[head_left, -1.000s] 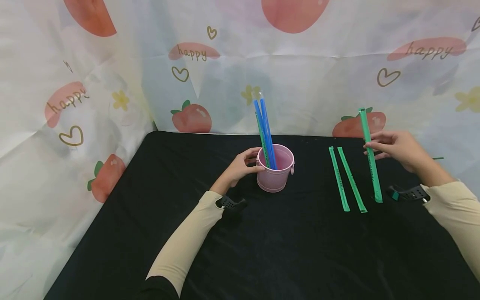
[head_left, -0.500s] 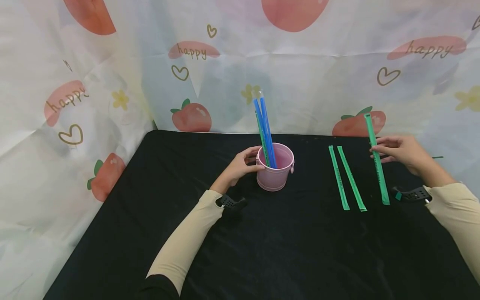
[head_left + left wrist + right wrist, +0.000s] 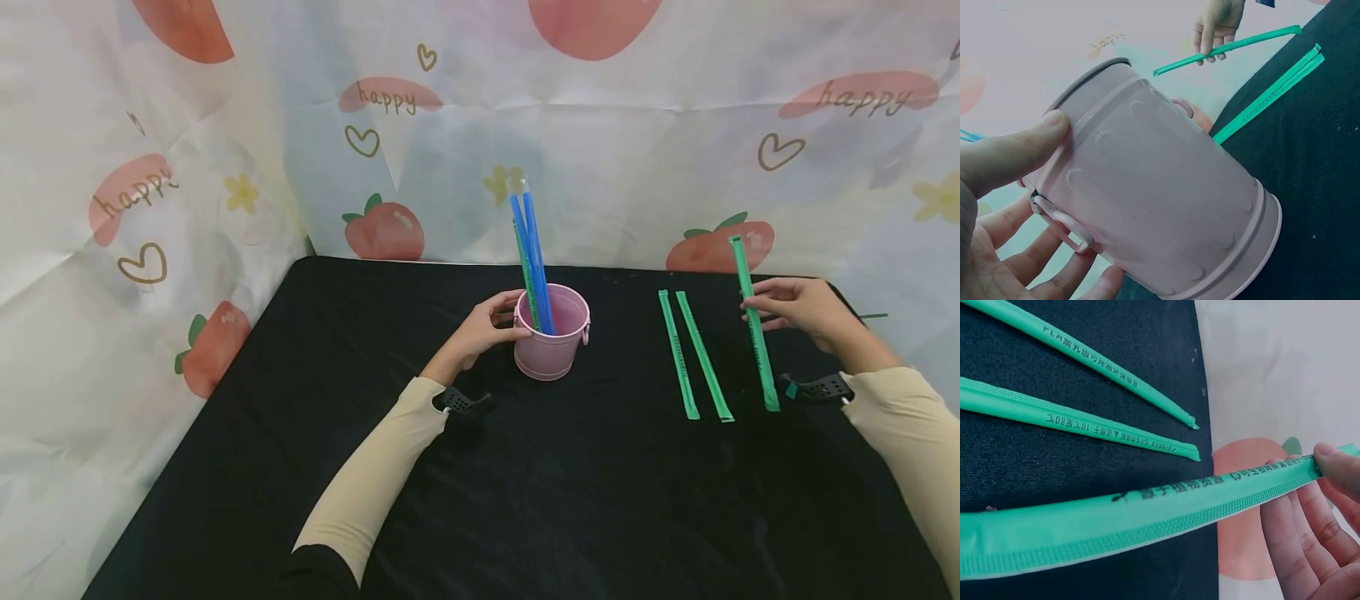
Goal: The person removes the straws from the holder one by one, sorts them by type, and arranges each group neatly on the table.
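A small pink bucket (image 3: 546, 358) stands on the black tablecloth, held at its left side by my left hand (image 3: 476, 335). In the left wrist view the thumb lies at the bucket's rim, with the other fingers beside its small side handle (image 3: 1066, 225). Blue straws (image 3: 534, 250) in clear wrappers and a green-wrapped straw (image 3: 522, 258) lean inside it. Over on the right, my right hand (image 3: 810, 312) pinches another green wrapped straw (image 3: 759, 358) near its upper part. Printed characters show along that wrapper in the right wrist view, where the thumb (image 3: 1335, 465) presses on it.
Two green wrapped straws, a left one (image 3: 678, 358) and a right one (image 3: 705, 358), lie on the cloth between the bucket and my right hand. Behind the table hangs a pale curtain (image 3: 600, 183) with fruit prints. The tablecloth (image 3: 600, 492) stretches toward me.
My right hand has shifted slightly right and down with the green straw, then nearly stopped. The left hand and the bucket have stayed in place.
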`<state>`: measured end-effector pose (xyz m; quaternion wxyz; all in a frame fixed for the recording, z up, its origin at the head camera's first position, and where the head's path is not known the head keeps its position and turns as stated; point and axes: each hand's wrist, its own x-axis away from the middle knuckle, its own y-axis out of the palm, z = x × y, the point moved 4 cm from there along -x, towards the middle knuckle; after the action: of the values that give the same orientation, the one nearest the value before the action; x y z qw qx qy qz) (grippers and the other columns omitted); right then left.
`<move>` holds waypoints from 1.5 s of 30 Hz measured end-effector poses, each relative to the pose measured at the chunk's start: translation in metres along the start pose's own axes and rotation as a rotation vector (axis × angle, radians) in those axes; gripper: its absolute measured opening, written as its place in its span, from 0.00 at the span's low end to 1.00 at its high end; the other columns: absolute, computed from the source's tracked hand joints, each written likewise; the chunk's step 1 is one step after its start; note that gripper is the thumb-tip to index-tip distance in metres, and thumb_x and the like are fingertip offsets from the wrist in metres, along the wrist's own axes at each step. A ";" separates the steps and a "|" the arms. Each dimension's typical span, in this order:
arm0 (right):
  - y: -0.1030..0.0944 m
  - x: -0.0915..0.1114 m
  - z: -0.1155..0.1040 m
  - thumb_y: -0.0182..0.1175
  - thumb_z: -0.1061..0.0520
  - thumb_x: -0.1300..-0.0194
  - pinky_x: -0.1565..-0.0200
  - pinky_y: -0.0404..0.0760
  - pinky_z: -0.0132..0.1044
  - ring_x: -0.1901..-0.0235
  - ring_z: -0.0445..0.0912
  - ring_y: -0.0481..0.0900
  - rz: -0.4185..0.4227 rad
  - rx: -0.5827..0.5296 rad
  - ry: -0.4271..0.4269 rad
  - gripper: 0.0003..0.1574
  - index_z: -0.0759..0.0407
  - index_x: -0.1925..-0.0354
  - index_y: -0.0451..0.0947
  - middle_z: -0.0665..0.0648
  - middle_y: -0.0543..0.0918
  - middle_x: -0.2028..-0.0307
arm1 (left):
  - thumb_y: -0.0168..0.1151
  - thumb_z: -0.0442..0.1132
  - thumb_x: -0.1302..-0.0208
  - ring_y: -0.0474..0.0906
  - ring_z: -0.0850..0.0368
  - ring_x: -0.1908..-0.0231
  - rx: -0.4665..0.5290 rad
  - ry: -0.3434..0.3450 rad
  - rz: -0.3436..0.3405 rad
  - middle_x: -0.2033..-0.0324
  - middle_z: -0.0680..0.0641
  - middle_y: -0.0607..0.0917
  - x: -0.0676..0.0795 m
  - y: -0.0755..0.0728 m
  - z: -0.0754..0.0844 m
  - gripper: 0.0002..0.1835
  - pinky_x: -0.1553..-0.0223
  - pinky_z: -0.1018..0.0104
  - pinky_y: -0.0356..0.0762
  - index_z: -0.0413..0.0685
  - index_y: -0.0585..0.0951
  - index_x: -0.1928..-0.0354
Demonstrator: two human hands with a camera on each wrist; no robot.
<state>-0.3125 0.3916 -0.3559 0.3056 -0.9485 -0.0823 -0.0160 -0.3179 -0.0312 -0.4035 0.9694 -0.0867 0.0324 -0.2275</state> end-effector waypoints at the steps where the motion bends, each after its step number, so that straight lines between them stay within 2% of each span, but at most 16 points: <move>1: 0.000 -0.001 0.002 0.54 0.54 0.32 0.67 0.82 0.29 0.70 0.30 0.82 0.001 -0.003 0.005 0.15 0.28 0.68 0.74 0.30 0.82 0.73 | 0.63 0.33 0.41 0.66 0.43 0.36 0.000 0.000 0.000 0.36 0.41 0.69 0.000 0.000 0.000 0.34 0.37 0.50 0.68 0.48 0.64 0.32; 7: 0.000 -0.007 0.015 0.56 0.55 0.33 0.69 0.82 0.29 0.70 0.32 0.83 -0.014 -0.059 0.003 0.11 0.35 0.65 0.76 0.33 0.83 0.72 | 0.63 0.32 0.41 0.66 0.44 0.37 0.000 0.006 0.001 0.36 0.41 0.70 0.000 0.000 -0.001 0.34 0.37 0.50 0.67 0.47 0.64 0.33; 10: -0.002 -0.010 0.022 0.57 0.52 0.34 0.69 0.82 0.30 0.71 0.32 0.83 -0.017 -0.059 -0.007 0.04 0.39 0.63 0.75 0.34 0.84 0.72 | 0.63 0.33 0.41 0.67 0.44 0.37 -0.005 0.008 0.002 0.36 0.41 0.70 -0.001 0.000 -0.002 0.33 0.37 0.50 0.67 0.47 0.64 0.33; 13: -0.004 -0.013 0.031 0.57 0.50 0.34 0.69 0.82 0.31 0.71 0.32 0.83 -0.026 -0.079 -0.020 0.04 0.44 0.60 0.76 0.36 0.85 0.72 | 0.63 0.33 0.41 0.67 0.44 0.37 -0.008 0.008 0.005 0.36 0.42 0.70 -0.001 0.000 -0.002 0.34 0.37 0.50 0.68 0.48 0.64 0.33; 17: -0.003 -0.014 0.035 0.57 0.52 0.34 0.69 0.83 0.31 0.72 0.33 0.83 -0.023 -0.096 0.000 0.04 0.44 0.61 0.77 0.36 0.85 0.73 | 0.63 0.32 0.41 0.67 0.44 0.37 -0.005 0.013 0.004 0.36 0.41 0.70 -0.001 0.000 -0.001 0.34 0.37 0.50 0.68 0.48 0.64 0.33; 18: -0.001 -0.013 0.034 0.57 0.51 0.34 0.68 0.83 0.31 0.72 0.32 0.83 -0.014 -0.068 0.014 0.03 0.42 0.62 0.76 0.34 0.84 0.73 | 0.63 0.32 0.41 0.67 0.44 0.37 -0.003 0.013 0.004 0.37 0.41 0.70 -0.001 0.000 -0.001 0.34 0.38 0.51 0.68 0.48 0.64 0.33; 21: 0.000 -0.014 0.036 0.57 0.53 0.34 0.68 0.83 0.32 0.72 0.33 0.83 -0.006 -0.077 0.031 0.04 0.43 0.62 0.77 0.34 0.83 0.73 | 0.63 0.32 0.41 0.67 0.44 0.37 0.003 0.016 0.002 0.37 0.41 0.70 0.000 0.000 -0.001 0.34 0.38 0.51 0.68 0.47 0.64 0.33; 22: 0.000 -0.014 0.037 0.57 0.53 0.34 0.68 0.83 0.32 0.72 0.33 0.83 -0.007 -0.070 0.031 0.03 0.46 0.61 0.77 0.34 0.83 0.73 | 0.63 0.32 0.41 0.67 0.44 0.37 0.005 0.017 0.002 0.37 0.41 0.70 0.000 0.000 -0.001 0.34 0.38 0.51 0.68 0.47 0.64 0.33; 26: 0.001 -0.017 0.043 0.56 0.52 0.33 0.69 0.83 0.32 0.72 0.32 0.83 -0.021 -0.085 0.006 0.14 0.60 0.55 0.75 0.35 0.84 0.73 | 0.63 0.32 0.41 0.67 0.44 0.37 0.005 0.017 0.002 0.36 0.41 0.70 0.000 0.000 -0.001 0.33 0.38 0.51 0.68 0.47 0.64 0.33; 28: 0.002 -0.017 0.043 0.56 0.52 0.33 0.70 0.83 0.32 0.72 0.32 0.83 -0.021 -0.092 0.004 0.14 0.60 0.55 0.75 0.35 0.84 0.73 | 0.63 0.32 0.41 0.67 0.44 0.37 0.005 0.013 0.002 0.36 0.41 0.70 -0.001 0.000 -0.001 0.33 0.37 0.51 0.68 0.47 0.64 0.33; 33: 0.007 -0.017 0.039 0.57 0.53 0.34 0.69 0.83 0.30 0.72 0.31 0.83 -0.010 -0.080 0.030 0.03 0.45 0.61 0.75 0.33 0.83 0.73 | 0.63 0.32 0.41 0.67 0.44 0.37 0.002 0.008 0.004 0.36 0.41 0.70 -0.001 0.001 0.000 0.33 0.37 0.50 0.68 0.48 0.65 0.33; 36: 0.010 -0.018 0.037 0.56 0.54 0.33 0.68 0.83 0.30 0.71 0.30 0.82 -0.012 -0.053 0.039 0.03 0.45 0.60 0.74 0.32 0.82 0.73 | 0.63 0.32 0.41 0.67 0.44 0.37 0.004 0.012 0.005 0.37 0.41 0.71 -0.001 0.001 0.000 0.33 0.38 0.50 0.68 0.48 0.65 0.33; 39: 0.012 -0.018 0.037 0.55 0.53 0.33 0.67 0.83 0.32 0.71 0.28 0.81 -0.012 -0.009 0.046 0.08 0.52 0.56 0.73 0.30 0.81 0.74 | 0.63 0.31 0.42 0.67 0.44 0.37 0.011 0.012 0.002 0.36 0.41 0.70 -0.001 0.001 0.000 0.34 0.37 0.50 0.67 0.48 0.64 0.33; 45: 0.018 -0.021 0.039 0.55 0.51 0.32 0.64 0.84 0.37 0.71 0.27 0.80 -0.021 0.058 0.056 0.28 0.74 0.46 0.66 0.28 0.79 0.74 | 0.63 0.31 0.42 0.66 0.43 0.36 0.023 0.012 -0.009 0.36 0.40 0.69 -0.001 0.001 0.000 0.35 0.36 0.50 0.66 0.47 0.63 0.32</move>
<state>-0.3308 0.3974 -0.3996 0.3349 -0.9375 -0.0843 -0.0433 -0.3184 -0.0302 -0.4038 0.9690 -0.0744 0.0352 -0.2330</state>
